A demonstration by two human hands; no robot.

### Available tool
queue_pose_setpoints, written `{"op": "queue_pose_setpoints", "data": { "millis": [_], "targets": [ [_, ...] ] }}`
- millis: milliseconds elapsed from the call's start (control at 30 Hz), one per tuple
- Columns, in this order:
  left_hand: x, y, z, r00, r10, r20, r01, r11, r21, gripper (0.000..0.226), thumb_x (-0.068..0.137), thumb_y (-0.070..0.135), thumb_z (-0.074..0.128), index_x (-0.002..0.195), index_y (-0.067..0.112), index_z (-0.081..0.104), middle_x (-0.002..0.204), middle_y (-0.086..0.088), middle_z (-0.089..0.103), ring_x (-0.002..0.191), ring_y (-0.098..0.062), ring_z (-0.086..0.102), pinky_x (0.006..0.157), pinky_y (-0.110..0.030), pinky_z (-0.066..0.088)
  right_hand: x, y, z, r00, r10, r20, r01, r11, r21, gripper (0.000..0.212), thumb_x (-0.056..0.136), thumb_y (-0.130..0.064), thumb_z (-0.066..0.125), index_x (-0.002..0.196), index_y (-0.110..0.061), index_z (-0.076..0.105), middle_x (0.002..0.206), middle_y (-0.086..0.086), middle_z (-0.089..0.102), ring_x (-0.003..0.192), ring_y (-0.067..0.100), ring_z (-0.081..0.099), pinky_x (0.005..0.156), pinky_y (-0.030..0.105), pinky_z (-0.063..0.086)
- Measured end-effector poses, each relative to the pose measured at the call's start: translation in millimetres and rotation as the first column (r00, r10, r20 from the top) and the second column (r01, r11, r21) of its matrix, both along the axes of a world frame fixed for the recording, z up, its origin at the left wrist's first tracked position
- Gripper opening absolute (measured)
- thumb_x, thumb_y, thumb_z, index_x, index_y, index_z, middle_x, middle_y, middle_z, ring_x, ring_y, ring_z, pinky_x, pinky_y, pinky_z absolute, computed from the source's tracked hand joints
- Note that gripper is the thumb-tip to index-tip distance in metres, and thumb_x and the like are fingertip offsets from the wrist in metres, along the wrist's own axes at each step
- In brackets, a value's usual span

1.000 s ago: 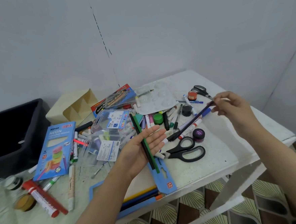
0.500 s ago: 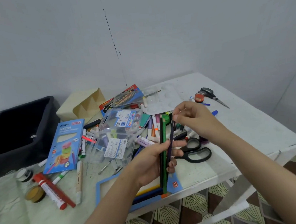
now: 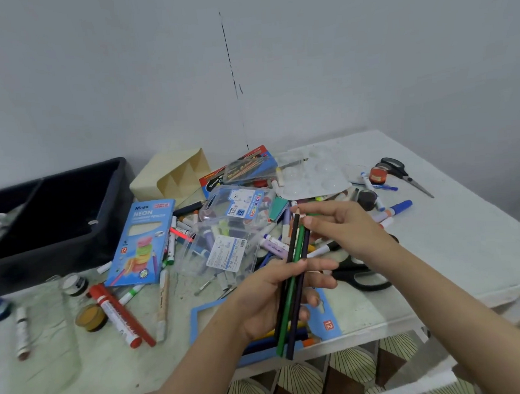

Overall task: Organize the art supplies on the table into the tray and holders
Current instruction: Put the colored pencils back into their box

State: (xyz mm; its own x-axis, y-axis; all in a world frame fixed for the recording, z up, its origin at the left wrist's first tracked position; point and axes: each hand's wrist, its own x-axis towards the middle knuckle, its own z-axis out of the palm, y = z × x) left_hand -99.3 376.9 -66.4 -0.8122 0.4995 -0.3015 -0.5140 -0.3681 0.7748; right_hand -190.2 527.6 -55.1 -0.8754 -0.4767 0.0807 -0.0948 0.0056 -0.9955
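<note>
- Left hand (image 3: 274,294): fingers and thumb curled round a bundle of three long coloured pencils (image 3: 299,243) (black, green, dark purple). It grips them at mid-length, sharpened tips pointing far.
- Right hand (image 3: 340,225): thumb and forefinger pinch the far ends of the same bundle; the other fingers are loosely bent.
- Bundle: held in the air above the near centre of the white painted table (image 3: 456,244), over an open blue cardboard pencil carton (image 3: 326,321) with loose pencils inside.
- Black rectangular divided tray (image 3: 112,213): far left.
- Cream plastic holder with slanted compartments (image 3: 171,178): just right of the tray.
- Blue flat box marked NEON (image 3: 141,239): left of centre.
- Clear plastic pen cases (image 3: 233,229): centre, amid scattered markers.
- Thick red marker (image 3: 119,317): near left.
- Black-handled scissors (image 3: 363,279): under the right forearm.
- Clear plastic paint palette (image 3: 315,174): far centre.
</note>
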Motion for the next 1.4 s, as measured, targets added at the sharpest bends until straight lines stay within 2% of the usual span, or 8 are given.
{"op": "queue_pose_setpoints", "data": {
  "millis": [167,400,567,767,1000,1067,1167,1400],
  "targets": [
    [1,-3,3,0.999,0.010,0.040,-0.011,0.999,0.036,0.037,0.088,0.021,0.042,0.106,0.008,0.071,0.083,-0.003,0.069,0.053,-0.009,0.057,0.042,-0.017,0.046,2,-3,1,0.999,0.044,-0.026,-0.044,0.999,0.015,0.038,0.090,-0.006,0.058,0.127,-0.016,0.059,0.099,0.016,0.072,0.095,0.031,0.067,0.083,0.029,0.055],
    [1,-3,2,0.997,0.056,0.047,-0.057,0.998,0.014,0.035,0.085,0.018,0.044,0.103,0.010,0.073,0.078,0.000,0.067,0.050,-0.007,0.054,0.041,-0.016,0.042,5,-4,3,0.999,0.045,-0.015,-0.045,0.999,0.011,0.020,0.088,-0.005,0.060,0.104,-0.012,0.070,0.099,0.017,0.072,0.096,0.039,0.064,0.079,0.029,0.055],
    [-2,-1,4,0.995,0.093,0.038,-0.093,0.996,-0.011,0.033,0.083,0.017,0.047,0.098,0.012,0.075,0.075,0.000,0.066,0.049,-0.007,0.053,0.039,-0.015,0.042,4,-1,1,0.998,0.055,-0.019,-0.054,0.997,0.046,0.020,0.087,-0.007,0.061,0.105,-0.010,0.070,0.097,0.013,0.073,0.093,0.039,0.065,0.081,0.035,0.055],
    [-11,-3,10,0.986,0.167,0.026,-0.167,0.986,0.002,0.031,0.080,0.015,0.047,0.091,0.011,0.077,0.083,-0.005,0.072,0.058,-0.010,0.065,0.048,-0.020,0.052,-15,-1,9,0.991,-0.048,-0.124,0.067,0.986,0.150,0.020,0.094,-0.012,0.055,0.105,-0.022,0.067,0.089,-0.006,0.070,0.069,-0.005,0.061,0.063,0.009,0.045],
    [-38,-22,17,0.916,0.388,0.098,-0.399,0.908,0.130,0.037,0.081,0.012,0.047,0.113,0.004,0.063,0.114,-0.017,0.066,0.098,-0.025,0.068,0.084,-0.036,0.055,-111,0,10,0.892,-0.213,-0.399,0.405,0.769,0.494,0.021,0.094,-0.022,0.053,0.106,-0.022,0.069,0.108,-0.004,0.064,0.086,0.007,0.056,0.071,0.012,0.039],
    [-48,-30,17,0.879,0.455,0.141,-0.473,0.868,0.149,0.039,0.081,0.012,0.048,0.117,0.004,0.060,0.116,-0.018,0.065,0.102,-0.026,0.066,0.087,-0.039,0.053,-141,-3,7,0.872,-0.175,-0.457,0.444,0.675,0.589,0.025,0.094,-0.024,0.051,0.114,-0.022,0.066,0.121,0.005,0.060,0.110,0.021,0.054,0.085,0.025,0.037],
    [-59,-45,15,0.829,0.525,0.191,-0.553,0.820,0.147,0.034,0.092,0.011,0.042,0.120,0.005,0.059,0.117,-0.017,0.065,0.107,-0.026,0.064,0.088,-0.041,0.051,-172,-10,0,0.842,-0.103,-0.530,0.497,0.532,0.686,0.031,0.095,-0.028,0.047,0.123,-0.029,0.060,0.129,0.013,0.051,0.120,0.032,0.045,0.095,0.035,0.038],
    [-73,-64,8,0.774,0.585,0.240,-0.626,0.765,0.152,0.029,0.097,0.010,0.040,0.113,0.002,0.062,0.110,-0.020,0.067,0.094,-0.029,0.069,0.082,-0.046,0.053,-201,-28,-8,0.837,0.068,-0.543,0.480,0.386,0.788,0.035,0.099,-0.027,0.038,0.128,-0.035,0.056,0.143,0.008,0.040,0.129,0.031,0.033,0.101,0.038,0.029]
  ]
}}
